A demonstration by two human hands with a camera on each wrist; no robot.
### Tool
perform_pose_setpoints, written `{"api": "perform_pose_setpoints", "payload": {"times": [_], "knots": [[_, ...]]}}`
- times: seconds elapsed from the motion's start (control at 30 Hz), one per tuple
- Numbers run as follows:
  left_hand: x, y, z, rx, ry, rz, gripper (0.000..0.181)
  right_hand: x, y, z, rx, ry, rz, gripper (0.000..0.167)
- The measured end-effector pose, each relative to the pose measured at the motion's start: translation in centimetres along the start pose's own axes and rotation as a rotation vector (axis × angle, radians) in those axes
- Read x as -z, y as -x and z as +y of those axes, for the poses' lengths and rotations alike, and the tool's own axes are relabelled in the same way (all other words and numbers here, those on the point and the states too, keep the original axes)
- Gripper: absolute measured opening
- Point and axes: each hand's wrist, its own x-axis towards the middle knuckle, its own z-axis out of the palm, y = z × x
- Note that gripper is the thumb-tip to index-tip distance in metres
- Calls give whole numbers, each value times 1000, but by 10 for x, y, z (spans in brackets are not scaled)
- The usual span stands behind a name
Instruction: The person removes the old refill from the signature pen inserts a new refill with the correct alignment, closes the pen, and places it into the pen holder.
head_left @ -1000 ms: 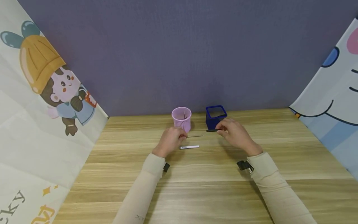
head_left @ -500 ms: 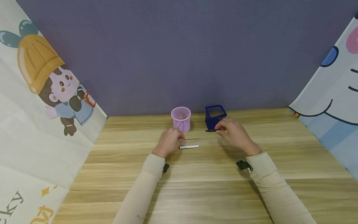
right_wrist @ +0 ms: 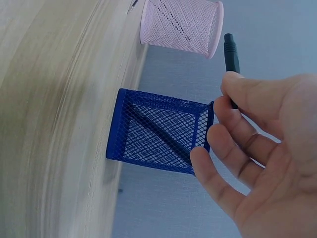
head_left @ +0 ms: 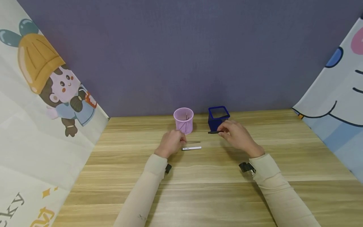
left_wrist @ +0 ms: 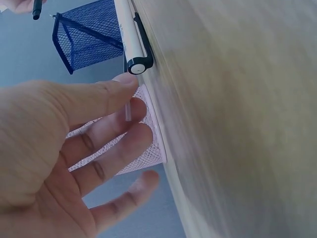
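Note:
My left hand (head_left: 171, 143) pinches one end of a thin dark stick (head_left: 193, 142) between thumb and forefinger, just behind a white pen (head_left: 191, 148) lying on the table. A pink mesh cup (head_left: 184, 126) stands behind this hand with thin dark sticks inside. My right hand (head_left: 239, 138) pinches a black pen (head_left: 213, 132) in front of a blue mesh square holder (head_left: 214, 123). In the right wrist view a long dark item (right_wrist: 161, 133) slants inside the blue holder (right_wrist: 115, 124), and the black pen (right_wrist: 231, 54) points out past the thumb.
The wooden table (head_left: 198, 195) runs up to a grey-blue wall panel (head_left: 170, 56) right behind the two containers. Printed cartoon sheets hang at the left (head_left: 34, 142) and right (head_left: 340, 126).
My left hand has shifted slightly left and the thin stick has come down toward the white pen, now nearly level with it. My right hand has barely moved.

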Motion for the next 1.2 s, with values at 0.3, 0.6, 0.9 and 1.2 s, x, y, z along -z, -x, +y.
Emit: {"api": "perform_pose_setpoints", "payload": {"times": [0.3,0.6,0.9,1.2], "knots": [[0,-2,-2,26,1,-30,5,0,-1,0,-5,1,-5,9],[1,-2,0,29,-25,-35,6,1,0,0,-6,-1,-3,9],[1,-2,-1,36,-23,-16,6,2,-1,0,-13,1,-5,9],[4,-2,-2,19,0,69,9,3,0,-1,-24,-4,-10,8]]}}
